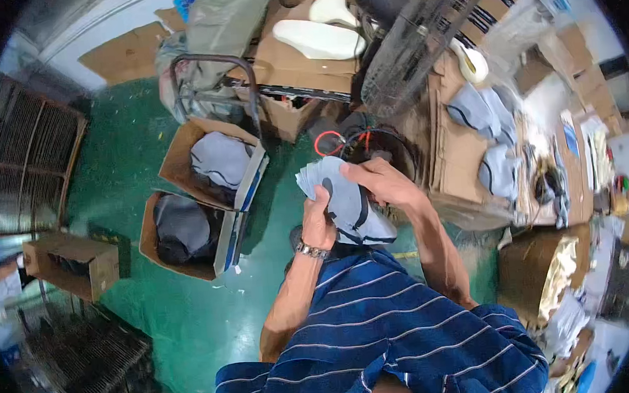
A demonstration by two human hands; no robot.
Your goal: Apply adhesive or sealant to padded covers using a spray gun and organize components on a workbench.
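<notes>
In front of my body I hold a fanned stack of grey-and-black saddle covers (341,202) between both hands. My left hand (318,222) grips the near left side, thumb up along the stack. Closed on the upper right edge is my right hand (383,180), its thumb and fingers pinching the fabric. The lower covers hang down toward my lap. More grey-and-black covers (501,171) lie on a cardboard stack at the right, nearest my right hand.
Two open cartons, one with grey pieces (221,159) and one with black pieces (182,225), sit on a trolley (249,72) at left. White saddle pads (317,39) lie on cardboard ahead, beside a wire basket (420,40). Another carton (72,263) stands far left.
</notes>
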